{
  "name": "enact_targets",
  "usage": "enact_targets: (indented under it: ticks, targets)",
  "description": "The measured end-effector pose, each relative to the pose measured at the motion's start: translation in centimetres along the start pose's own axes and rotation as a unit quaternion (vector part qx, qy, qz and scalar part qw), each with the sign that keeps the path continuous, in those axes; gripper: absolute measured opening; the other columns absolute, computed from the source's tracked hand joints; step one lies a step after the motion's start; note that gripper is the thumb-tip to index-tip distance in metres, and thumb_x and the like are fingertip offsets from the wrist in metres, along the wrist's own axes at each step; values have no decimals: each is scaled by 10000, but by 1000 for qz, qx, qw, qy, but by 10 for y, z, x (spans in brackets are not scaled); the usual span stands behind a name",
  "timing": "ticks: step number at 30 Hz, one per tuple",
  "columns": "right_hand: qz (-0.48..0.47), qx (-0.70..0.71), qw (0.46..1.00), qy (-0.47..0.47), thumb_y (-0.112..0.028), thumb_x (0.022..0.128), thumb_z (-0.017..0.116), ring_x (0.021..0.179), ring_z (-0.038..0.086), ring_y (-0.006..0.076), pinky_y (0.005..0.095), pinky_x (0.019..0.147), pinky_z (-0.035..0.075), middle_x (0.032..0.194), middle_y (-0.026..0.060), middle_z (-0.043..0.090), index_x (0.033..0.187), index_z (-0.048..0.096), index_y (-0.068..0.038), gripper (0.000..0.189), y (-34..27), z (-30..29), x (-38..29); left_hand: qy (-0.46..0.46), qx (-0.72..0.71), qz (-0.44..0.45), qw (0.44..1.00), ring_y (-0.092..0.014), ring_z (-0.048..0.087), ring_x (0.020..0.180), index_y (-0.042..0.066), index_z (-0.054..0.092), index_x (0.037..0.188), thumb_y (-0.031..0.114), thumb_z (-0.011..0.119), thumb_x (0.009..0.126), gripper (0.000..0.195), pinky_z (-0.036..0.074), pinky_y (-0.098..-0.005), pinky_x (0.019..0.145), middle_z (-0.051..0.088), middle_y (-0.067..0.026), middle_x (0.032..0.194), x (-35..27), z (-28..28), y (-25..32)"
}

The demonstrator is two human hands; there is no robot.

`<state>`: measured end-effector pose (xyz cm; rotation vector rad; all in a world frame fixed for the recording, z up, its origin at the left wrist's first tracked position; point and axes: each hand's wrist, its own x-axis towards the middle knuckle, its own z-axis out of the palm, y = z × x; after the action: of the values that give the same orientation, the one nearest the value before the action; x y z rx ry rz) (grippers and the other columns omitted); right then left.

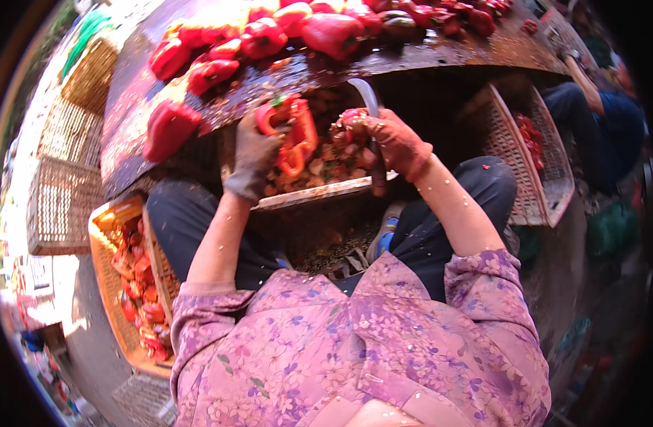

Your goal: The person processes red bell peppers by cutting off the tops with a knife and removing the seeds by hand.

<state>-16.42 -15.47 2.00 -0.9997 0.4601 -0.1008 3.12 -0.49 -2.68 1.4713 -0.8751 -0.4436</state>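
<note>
In my gloved left hand (257, 147) is an opened red bell pepper (300, 139), its orange-red inside showing and a bit of green at its top. My right hand (398, 141), in a reddish stained glove, grips a curved knife (365, 95) with its blade pointing up and its dark handle hanging below. Against the fingers of that hand is a seedy pepper core (350, 125). Beneath both hands, a crate (316, 193) holds many pepper cores and scraps. Whole red peppers (262, 38) lie piled on the wet table beyond, and one pepper (170, 129) rests at its left edge.
An orange crate (105, 299) of cut red peppers stands at my left, near stacked woven baskets (60, 205). On the right is a crate (558, 192) with red pieces, and past it sits another person (620, 128). The table's edge (412, 68) curves before me.
</note>
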Motion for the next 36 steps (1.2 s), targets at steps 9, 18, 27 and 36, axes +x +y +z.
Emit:
enact_targets:
  ticks: [9,18,27,36]
  targets:
    - [-364,415,754,356,-582,819,606,540,523,106,413,610,510,787,61,608,1144,550,38,703,-101,-226,-75,11,-65,-123,990,-116,606,803,8,607,1072,21,694,800,286,500,-263,735,650,-39,937,1,-11,-25]
    - [-216,34,957,189,-235,924,595,559,516,48,153,423,321,741,22,599,950,604,-33,204,-53,-79,-23,-20,101,83,991,-163,621,911,19,568,1157,35,697,794,386,490,-289,849,659,-67,999,-10,13,17]
    - [5,-289,950,121,-541,839,618,503,540,115,270,462,456,644,59,588,790,625,-18,526,-5,44,5,-46,394,225,890,-323,618,882,77,532,1131,106,725,636,532,506,-406,732,634,-135,928,-22,20,26]
    - [-122,-153,977,86,-400,962,489,523,521,85,248,470,429,630,25,575,803,595,-37,410,14,51,21,61,236,183,952,-365,640,858,50,537,1091,111,720,709,428,519,-374,737,645,-168,912,-26,27,28]
